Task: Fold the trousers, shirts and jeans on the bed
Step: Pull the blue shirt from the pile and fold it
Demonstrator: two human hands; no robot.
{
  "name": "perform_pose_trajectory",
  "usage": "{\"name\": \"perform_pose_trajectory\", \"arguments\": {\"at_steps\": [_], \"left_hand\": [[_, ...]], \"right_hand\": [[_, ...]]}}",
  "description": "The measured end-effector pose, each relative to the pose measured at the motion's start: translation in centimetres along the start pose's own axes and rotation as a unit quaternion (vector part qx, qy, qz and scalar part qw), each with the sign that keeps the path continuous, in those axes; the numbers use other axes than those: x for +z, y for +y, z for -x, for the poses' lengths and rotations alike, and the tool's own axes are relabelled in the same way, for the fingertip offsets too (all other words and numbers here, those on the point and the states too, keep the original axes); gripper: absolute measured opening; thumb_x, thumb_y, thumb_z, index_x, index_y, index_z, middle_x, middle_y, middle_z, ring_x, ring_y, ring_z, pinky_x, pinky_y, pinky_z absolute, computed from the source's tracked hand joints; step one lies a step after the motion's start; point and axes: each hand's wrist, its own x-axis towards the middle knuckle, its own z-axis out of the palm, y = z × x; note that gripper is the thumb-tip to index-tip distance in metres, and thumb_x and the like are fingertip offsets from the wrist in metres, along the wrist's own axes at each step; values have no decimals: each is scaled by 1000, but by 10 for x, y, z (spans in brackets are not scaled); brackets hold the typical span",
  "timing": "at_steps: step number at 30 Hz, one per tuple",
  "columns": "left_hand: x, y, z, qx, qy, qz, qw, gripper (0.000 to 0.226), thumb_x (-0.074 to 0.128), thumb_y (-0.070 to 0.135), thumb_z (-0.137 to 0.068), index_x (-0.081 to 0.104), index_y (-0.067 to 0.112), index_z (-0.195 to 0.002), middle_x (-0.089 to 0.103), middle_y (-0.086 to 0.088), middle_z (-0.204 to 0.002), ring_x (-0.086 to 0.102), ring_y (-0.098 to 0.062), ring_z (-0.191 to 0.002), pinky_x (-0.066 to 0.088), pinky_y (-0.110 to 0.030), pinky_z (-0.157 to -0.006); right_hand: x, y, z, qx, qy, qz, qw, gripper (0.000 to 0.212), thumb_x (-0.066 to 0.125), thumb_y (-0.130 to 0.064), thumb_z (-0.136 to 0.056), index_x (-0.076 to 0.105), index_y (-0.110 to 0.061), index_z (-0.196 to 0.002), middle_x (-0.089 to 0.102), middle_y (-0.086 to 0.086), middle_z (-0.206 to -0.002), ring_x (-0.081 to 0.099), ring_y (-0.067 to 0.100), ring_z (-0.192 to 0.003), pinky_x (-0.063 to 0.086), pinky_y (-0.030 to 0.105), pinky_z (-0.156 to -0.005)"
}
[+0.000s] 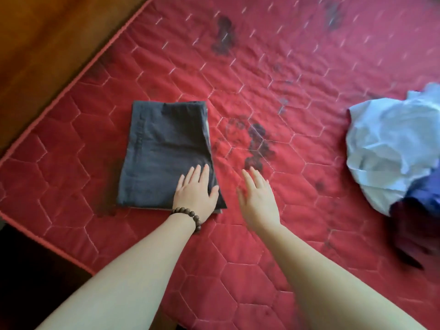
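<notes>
Both forearms reach over the red bed (pixel 273 75). Left hand (pixel 196 192) (beaded bracelet (pixel 190 215) at the wrist) rests flat on folded dark trousers (pixel 164 156); right hand (pixel 258 198) hovers beside them, fingers straight. Crumpled shirts (pixel 390 148) lie far right.

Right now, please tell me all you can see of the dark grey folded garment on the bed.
The dark grey garment looks like woven cloth, folded into a flat, neat rectangle with a seam along its left side. It lies on the red quilted mattress, near its left edge. The left hand, fingers straight, rests flat on its near right corner.
</notes>
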Motion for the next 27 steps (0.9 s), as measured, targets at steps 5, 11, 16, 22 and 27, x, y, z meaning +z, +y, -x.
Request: {"name": "perform_pose_trajectory", "arguments": {"at_steps": [5,11,16,22,27], "left_hand": [[2,109,23,90,-6,17,996,62,33,45,-97,19,19,-151,22,-1,-158,13,-16,-146,7,-36,-119],[37,229,48,162,-24,4,987,60,37,43,-97,24,18,-150,25,-2,-157,15,-16,-146,10,-36,-119],[90,322,68,201,-27,-11,979,61,40,43,-95,26,19,-150,26,-3,-156,15,-15,-146,11,-36,-119],[144,401,79,212,2,-34,977,60,51,37,-93,37,12,-145,36,-10,-151,27,-23,-143,19,-38,-115],[173,451,53,223,27,-52,973,70,56,40,-87,31,13,-147,27,-14,-154,24,-26,-142,21,-38,-115]], "right_hand": [[-68,81,62,112,54,-25,992,50,49,-23,-96,40,-12,-144,36,11,-150,31,25,-140,21,40,-117],[-116,185,131,203,115,-58,971,45,53,-20,-94,49,-8,-137,45,15,-140,42,29,-129,32,36,-108],[-126,280,173,236,129,-70,961,43,53,-21,-94,51,-9,-135,44,16,-140,43,30,-129,34,40,-108],[-140,386,198,229,114,-56,965,46,51,-27,-96,45,-17,-140,37,9,-146,33,23,-134,30,36,-108],[-163,446,172,175,184,-20,967,56,65,-26,-88,48,-9,-139,31,18,-151,29,31,-141,26,45,-113]]}}
